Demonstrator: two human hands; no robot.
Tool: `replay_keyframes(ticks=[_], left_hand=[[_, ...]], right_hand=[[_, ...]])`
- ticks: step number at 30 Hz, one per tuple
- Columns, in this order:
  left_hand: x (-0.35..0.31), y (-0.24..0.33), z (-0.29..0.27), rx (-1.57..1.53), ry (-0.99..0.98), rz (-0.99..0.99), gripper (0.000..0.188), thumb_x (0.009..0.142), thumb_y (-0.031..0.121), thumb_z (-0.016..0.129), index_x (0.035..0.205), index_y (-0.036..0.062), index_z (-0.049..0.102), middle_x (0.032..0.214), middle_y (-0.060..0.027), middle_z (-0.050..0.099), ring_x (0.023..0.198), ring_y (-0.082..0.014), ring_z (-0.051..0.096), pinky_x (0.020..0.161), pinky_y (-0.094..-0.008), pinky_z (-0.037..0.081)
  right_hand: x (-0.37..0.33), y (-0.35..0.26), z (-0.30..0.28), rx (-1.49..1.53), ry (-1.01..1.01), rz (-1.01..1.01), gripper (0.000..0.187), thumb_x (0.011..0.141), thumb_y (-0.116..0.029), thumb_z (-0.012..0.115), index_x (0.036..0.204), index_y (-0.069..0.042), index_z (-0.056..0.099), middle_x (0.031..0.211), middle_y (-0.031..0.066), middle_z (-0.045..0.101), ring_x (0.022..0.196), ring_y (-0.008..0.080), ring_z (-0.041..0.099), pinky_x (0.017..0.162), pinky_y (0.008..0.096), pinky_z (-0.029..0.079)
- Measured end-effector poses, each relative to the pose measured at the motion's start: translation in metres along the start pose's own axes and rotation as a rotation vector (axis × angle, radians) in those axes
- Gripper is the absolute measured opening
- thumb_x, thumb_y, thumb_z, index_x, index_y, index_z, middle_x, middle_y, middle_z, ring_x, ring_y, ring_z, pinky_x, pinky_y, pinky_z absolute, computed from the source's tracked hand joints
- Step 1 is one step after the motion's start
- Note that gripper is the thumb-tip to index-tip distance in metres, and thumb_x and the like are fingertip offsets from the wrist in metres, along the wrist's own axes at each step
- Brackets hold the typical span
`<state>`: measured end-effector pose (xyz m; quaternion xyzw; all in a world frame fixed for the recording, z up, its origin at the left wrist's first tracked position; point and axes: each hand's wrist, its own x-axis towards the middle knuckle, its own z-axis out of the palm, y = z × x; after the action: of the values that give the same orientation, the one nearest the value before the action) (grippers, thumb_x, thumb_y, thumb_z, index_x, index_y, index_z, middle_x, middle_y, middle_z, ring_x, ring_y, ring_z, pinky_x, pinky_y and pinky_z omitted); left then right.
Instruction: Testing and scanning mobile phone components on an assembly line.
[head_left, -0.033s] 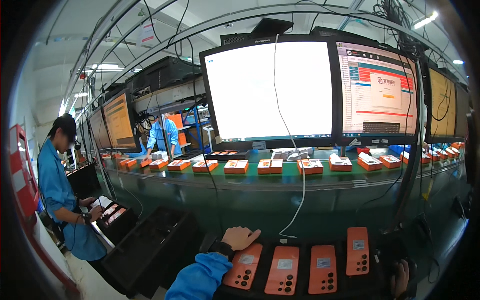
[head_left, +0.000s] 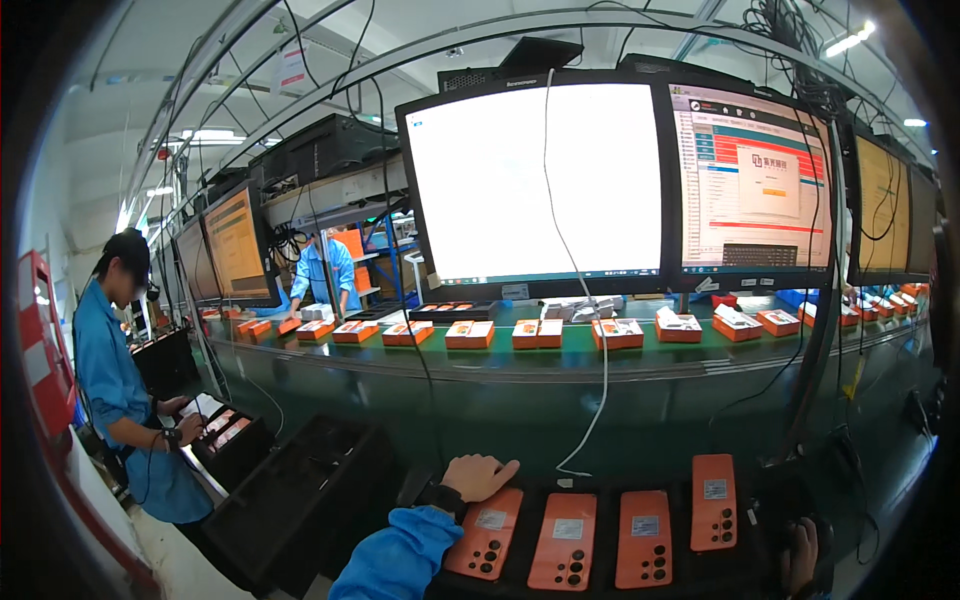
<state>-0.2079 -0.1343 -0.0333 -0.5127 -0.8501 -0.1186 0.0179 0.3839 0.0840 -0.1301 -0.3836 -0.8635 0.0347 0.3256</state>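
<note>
Several orange phones lie face down in a row in a black tray (head_left: 610,486), each with a pale label and dark round lenses on its back. My left hand (head_left: 480,477) rests at the far end of the leftmost phone (head_left: 487,535), its thumb stretched to the right; the other fingertips are hidden. Two more phones (head_left: 563,541) (head_left: 644,540) lie in the middle, and the rightmost phone (head_left: 713,503) sits slightly farther away. At the tray's right end, my right hand (head_left: 803,550) is in shadow, with its fingers curled around something dark that I cannot make out.
A black box (head_left: 300,495) stands to my left, near a co-worker in blue (head_left: 120,370) handling another tray. Orange and white boxes (head_left: 470,334) line the green conveyor (head_left: 560,358) beyond. Monitors (head_left: 535,180) hang above it. A white cable (head_left: 606,375) dangles ahead.
</note>
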Motion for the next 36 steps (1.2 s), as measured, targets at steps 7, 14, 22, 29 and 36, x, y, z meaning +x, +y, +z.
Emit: replay_keyframes(ticks=[7,14,22,29,36], left_hand=[[0.000,0.000,0.001,0.003,-0.026,-0.002,0.060,0.095,0.058,0.034,0.096,0.0139,0.074,0.090,-0.0174,0.070,0.085,-0.0374,0.066,0.078,-0.0492,0.051],[0.003,-0.003,0.006,0.005,-0.008,0.009,0.060,0.095,0.058,0.034,0.095,0.0139,0.075,0.088,-0.0178,0.070,0.084,-0.0377,0.066,0.077,-0.0495,0.051],[0.002,-0.002,0.006,-0.003,0.014,0.005,0.060,0.095,0.058,0.035,0.094,0.0135,0.075,0.086,-0.0177,0.070,0.082,-0.0374,0.066,0.076,-0.0497,0.052],[0.000,0.000,0.002,0.009,-0.002,0.004,0.059,0.095,0.056,0.035,0.094,0.0129,0.075,0.085,-0.0172,0.070,0.081,-0.0370,0.066,0.074,-0.0490,0.052],[-0.001,0.000,0.003,0.042,0.032,0.057,0.054,0.096,0.053,0.036,0.094,0.0157,0.074,0.085,-0.0169,0.069,0.079,-0.0372,0.066,0.071,-0.0483,0.052]], right_hand=[[0.005,0.006,0.017,0.080,0.156,-0.072,0.039,0.069,-0.004,0.049,0.107,0.005,0.052,0.116,0.0257,0.048,0.106,0.0451,0.049,0.093,0.0456,0.042],[0.007,0.002,0.012,-0.001,0.153,-0.083,0.038,0.068,0.000,0.049,0.105,0.006,0.050,0.114,0.0258,0.049,0.101,0.0452,0.051,0.088,0.0447,0.044],[0.010,-0.005,0.011,0.089,0.149,-0.050,0.031,0.067,-0.001,0.049,0.098,0.006,0.052,0.109,0.0268,0.050,0.097,0.0461,0.051,0.084,0.0446,0.044],[0.011,-0.006,0.010,0.087,0.160,-0.073,0.031,0.067,-0.001,0.049,0.097,0.006,0.052,0.109,0.0271,0.050,0.097,0.0464,0.051,0.085,0.0447,0.044],[0.010,-0.004,0.011,0.131,0.142,-0.039,0.036,0.067,-0.002,0.049,0.101,0.008,0.051,0.113,0.0260,0.049,0.098,0.0453,0.052,0.086,0.0421,0.045]])
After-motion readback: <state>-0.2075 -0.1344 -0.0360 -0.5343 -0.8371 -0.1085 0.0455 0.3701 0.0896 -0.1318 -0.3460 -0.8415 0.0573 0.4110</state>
